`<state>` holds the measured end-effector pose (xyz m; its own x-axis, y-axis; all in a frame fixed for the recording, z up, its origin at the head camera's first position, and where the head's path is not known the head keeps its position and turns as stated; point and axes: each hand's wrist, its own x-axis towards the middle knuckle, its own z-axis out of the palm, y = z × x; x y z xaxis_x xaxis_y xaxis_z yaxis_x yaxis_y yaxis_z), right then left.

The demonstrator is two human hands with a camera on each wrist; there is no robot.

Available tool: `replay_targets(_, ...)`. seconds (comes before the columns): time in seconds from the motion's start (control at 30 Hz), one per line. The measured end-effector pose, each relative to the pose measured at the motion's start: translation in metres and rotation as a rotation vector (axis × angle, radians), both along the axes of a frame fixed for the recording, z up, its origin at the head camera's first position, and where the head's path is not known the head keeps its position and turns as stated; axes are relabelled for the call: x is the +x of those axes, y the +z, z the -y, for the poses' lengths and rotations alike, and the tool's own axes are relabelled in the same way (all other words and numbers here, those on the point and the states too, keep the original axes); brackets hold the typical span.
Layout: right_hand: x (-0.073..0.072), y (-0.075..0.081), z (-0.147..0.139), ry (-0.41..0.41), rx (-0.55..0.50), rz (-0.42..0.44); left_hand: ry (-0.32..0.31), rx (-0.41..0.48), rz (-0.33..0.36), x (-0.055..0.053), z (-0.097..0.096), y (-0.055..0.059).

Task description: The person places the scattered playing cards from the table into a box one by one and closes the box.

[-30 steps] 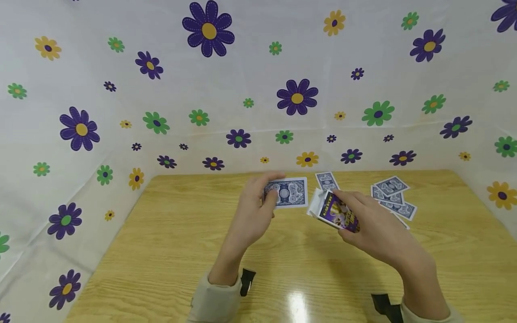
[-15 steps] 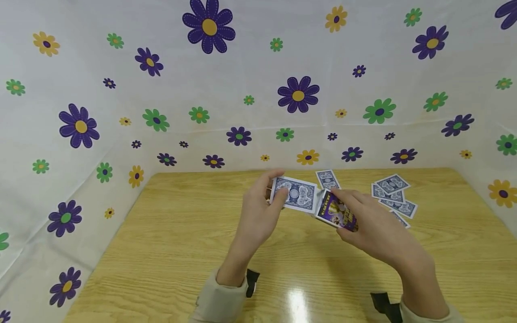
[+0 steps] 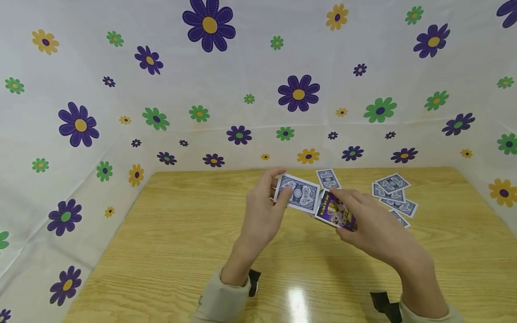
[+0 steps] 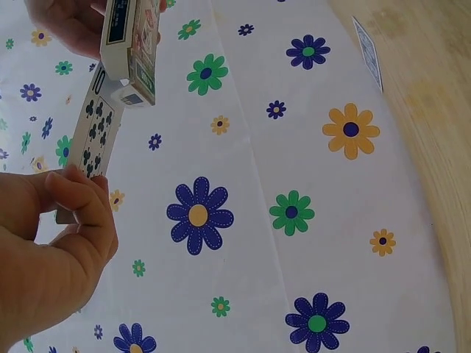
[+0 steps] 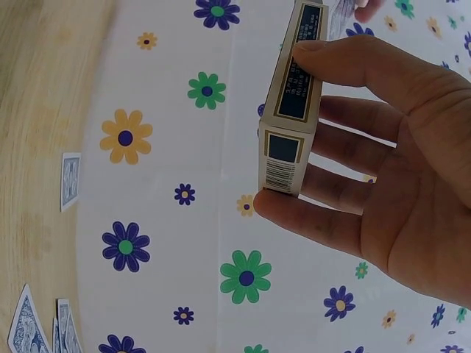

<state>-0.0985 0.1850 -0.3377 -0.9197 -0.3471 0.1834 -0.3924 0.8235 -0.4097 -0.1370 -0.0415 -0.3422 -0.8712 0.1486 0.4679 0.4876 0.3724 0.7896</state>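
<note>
In the head view my left hand [image 3: 261, 213] pinches a blue-backed playing card [image 3: 298, 194] above the table, thumb on its back. From below, the left wrist view shows the card's face [image 4: 94, 131] with black clubs. I cannot tell whether more cards lie against it. A purple-fronted card box [image 3: 334, 210] is gripped by my right hand [image 3: 375, 224], tilted with its opening toward the card. The card's right end meets the box's opening; how far inside it reaches is hidden. In the right wrist view, thumb and fingers hold the box [image 5: 293, 88] by its edges.
One card [image 3: 328, 178] lies face down on the wooden table [image 3: 181, 242] behind the box. Several overlapping face-down cards [image 3: 392, 185] lie at the back right. A white cloth with printed flowers [image 3: 242, 67] hangs around the table's back and sides.
My left hand has moved right, bringing the card from beside the box to its opening. The card now slants down to the right. My right hand and the box have barely moved.
</note>
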Motion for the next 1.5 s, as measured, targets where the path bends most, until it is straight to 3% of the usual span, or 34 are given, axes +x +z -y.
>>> replay_targets(0.6,0.0003,0.0007,0.0016,0.027,-0.005,-0.019,-0.043,-0.004,-0.045,-0.0001,-0.0014,-0.0025)
replay_targets(0.93,0.001,-0.0003,0.0025,0.018,0.0,-0.012,-0.073,-0.002,-0.026,0.0023,-0.0033,-0.0012)
replay_targets(1.13,-0.0004,-0.0004,0.0028,0.017,-0.003,-0.002,-0.051,0.024,0.0,0.0043,-0.0047,-0.0018)
replay_targets(1.5,0.0002,0.0001,0.0012,0.008,-0.007,0.003,-0.087,-0.016,-0.062,0.0052,-0.0069,-0.0039)
